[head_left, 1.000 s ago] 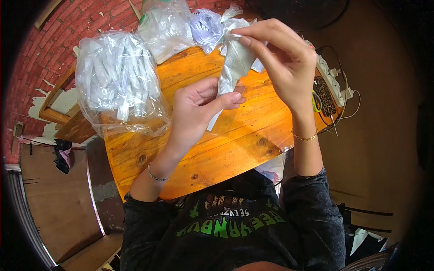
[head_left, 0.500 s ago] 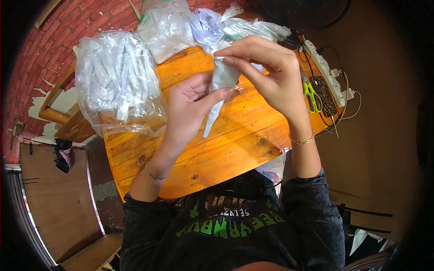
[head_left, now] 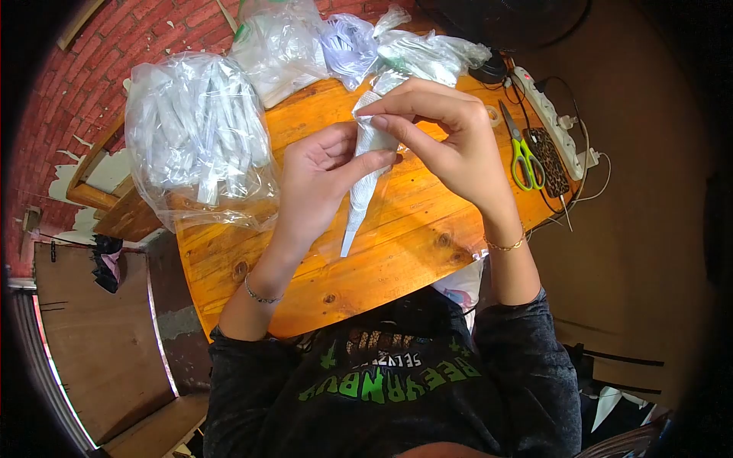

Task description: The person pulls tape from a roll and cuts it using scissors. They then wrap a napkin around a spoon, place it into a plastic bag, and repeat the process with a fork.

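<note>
Between my hands is a narrow white paper-wrapped bundle (head_left: 362,197), with a thin flat white tip pointing down toward me. My left hand (head_left: 324,168) grips it around the middle, thumb across the front. Higher up, my right hand (head_left: 447,133) pinches the bundle's upper edge between thumb and fingertips. What is inside the wrap is hidden, though the tip looks like a plastic utensil handle. To the left, a large clear plastic bag (head_left: 202,126) holds several similar white bundles.
More plastic bags, one clear (head_left: 282,46) and one pale purple (head_left: 349,47), stand along the back of the wooden table (head_left: 328,278). Green-handled scissors (head_left: 525,162), a leopard-print phone (head_left: 544,156) and a white power strip (head_left: 551,114) with cables lie at the right edge.
The bundle has slid or been lowered toward me through my left hand, so its tip sits lower. My right hand has come down slightly with it, uncovering more of the scissors.
</note>
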`<move>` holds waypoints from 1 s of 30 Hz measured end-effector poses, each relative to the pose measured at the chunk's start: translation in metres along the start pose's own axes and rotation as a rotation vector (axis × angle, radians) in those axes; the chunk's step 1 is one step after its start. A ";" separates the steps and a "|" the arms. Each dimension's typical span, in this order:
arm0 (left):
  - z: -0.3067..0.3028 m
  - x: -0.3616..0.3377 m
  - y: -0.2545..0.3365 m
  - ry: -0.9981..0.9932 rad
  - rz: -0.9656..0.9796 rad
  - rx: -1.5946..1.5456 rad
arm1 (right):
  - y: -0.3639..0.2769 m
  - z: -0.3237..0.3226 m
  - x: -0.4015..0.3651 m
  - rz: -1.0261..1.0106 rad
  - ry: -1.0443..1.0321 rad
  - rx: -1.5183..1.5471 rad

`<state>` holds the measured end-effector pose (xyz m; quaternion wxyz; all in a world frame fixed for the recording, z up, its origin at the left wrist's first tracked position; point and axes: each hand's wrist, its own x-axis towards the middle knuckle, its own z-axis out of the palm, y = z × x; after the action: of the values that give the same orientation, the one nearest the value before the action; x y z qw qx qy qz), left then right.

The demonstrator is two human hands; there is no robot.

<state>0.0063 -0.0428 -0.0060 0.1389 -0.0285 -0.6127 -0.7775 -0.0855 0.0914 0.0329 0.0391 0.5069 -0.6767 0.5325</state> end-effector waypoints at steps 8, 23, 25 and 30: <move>0.003 -0.001 0.007 0.021 0.033 -0.032 | -0.008 0.001 -0.004 -0.031 0.115 -0.059; 0.007 -0.005 0.006 0.077 0.144 0.049 | -0.022 -0.003 -0.009 -0.269 0.066 -0.533; 0.007 -0.004 0.006 0.057 0.125 0.047 | -0.021 -0.004 -0.006 -0.335 0.103 -0.558; 0.009 -0.003 -0.001 -0.090 -0.009 -0.019 | -0.022 -0.017 0.008 -0.481 0.204 -0.645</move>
<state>0.0073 -0.0330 -0.0050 0.1075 -0.0621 -0.6110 -0.7818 -0.0821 0.1012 0.0597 0.3861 0.5568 -0.6640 0.3163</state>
